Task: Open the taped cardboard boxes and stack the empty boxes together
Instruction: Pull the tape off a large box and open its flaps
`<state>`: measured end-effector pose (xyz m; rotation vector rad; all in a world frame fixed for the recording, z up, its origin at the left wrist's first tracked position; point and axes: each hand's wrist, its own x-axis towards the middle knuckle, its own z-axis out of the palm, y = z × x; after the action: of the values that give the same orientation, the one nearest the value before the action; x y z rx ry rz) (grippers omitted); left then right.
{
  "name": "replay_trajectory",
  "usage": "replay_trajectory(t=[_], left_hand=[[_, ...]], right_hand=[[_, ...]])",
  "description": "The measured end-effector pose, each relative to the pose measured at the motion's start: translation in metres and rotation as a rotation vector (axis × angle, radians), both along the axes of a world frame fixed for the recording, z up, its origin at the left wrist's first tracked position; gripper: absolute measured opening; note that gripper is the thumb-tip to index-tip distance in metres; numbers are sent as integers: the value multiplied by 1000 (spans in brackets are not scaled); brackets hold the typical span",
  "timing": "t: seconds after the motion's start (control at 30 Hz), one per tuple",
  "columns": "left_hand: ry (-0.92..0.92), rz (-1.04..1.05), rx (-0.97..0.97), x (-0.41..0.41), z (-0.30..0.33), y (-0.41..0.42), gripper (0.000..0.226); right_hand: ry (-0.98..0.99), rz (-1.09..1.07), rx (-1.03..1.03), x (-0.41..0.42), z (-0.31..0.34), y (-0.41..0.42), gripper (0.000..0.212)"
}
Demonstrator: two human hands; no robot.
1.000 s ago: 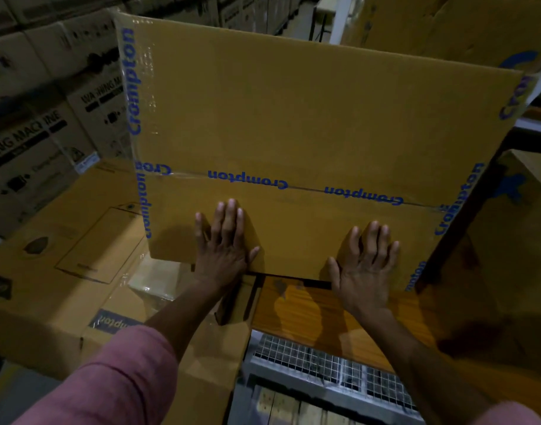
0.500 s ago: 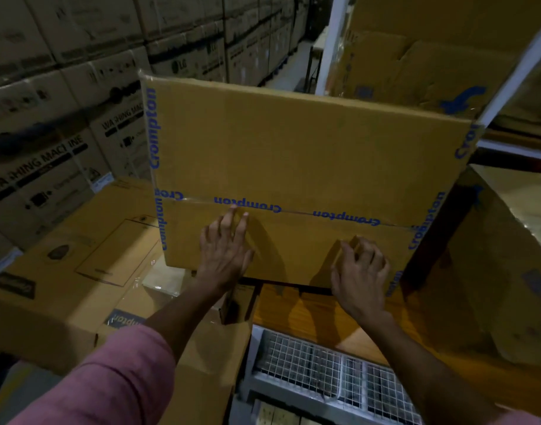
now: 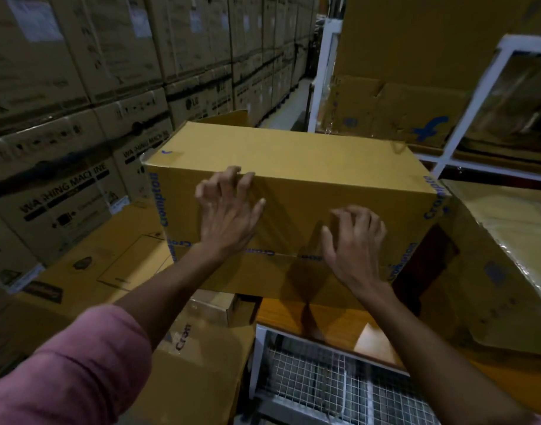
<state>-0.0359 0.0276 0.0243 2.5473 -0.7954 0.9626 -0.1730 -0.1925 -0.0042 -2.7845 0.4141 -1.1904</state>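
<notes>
Warehouse aisle, dim light — stacked cartons (image 3: 79,96) printed "washing machine" wall off the left side, white rack (image 3: 465,127) on the right with a flattened carton (image 3: 395,111) on its shelf. Box (image 3: 293,185) sits centre frame, closed, blue "Crompton" tape running down its corners and across the near face; its contents can't be seen. It rests partly on a wooden top (image 3: 339,320) and partly over a smaller box (image 3: 208,351) below-left, which is also printed "Crom…" and closed. One raised flap (image 3: 229,117) shows behind the box's far-left top edge; whose flap it is can't be told. Left hand (image 3: 226,216) is on the near face, fingers spread and curled over the top front edge, thumb out to the right — hooked on the edge, not closed round anything. Right hand (image 3: 352,243) is lower on the same face, fingers bent with tips pressing the cardboard, just above the horizontal tape line; spread, gripping nothing. Pink sleeve (image 3: 73,372) covers the left upper arm. Wire mesh panel (image 3: 318,384) lies below the wooden top. Another carton (image 3: 502,240) wrapped in shiny film stands just right of the box, near its corner. Low flat carton (image 3: 88,262) lies left, beside the box.
</notes>
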Motion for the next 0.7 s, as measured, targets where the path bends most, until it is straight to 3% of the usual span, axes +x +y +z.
replay_trajectory(t=[0.13, 0.2, 0.37, 0.6, 0.7], left_hand=[[60, 11, 77, 21, 42, 0, 59], [135, 7, 141, 33, 50, 0, 62], [91, -43, 152, 42, 69, -2, 56], [113, -39, 142, 58, 96, -10, 52], [119, -49, 138, 60, 97, -12, 45]], right_hand=[[-126, 73, -17, 16, 59, -6, 34], [-34, 70, -19, 30, 81, -18, 36], [402, -5, 92, 65, 118, -58, 45], [596, -94, 82, 79, 129, -75, 48], [584, -57, 100, 65, 124, -72, 52]])
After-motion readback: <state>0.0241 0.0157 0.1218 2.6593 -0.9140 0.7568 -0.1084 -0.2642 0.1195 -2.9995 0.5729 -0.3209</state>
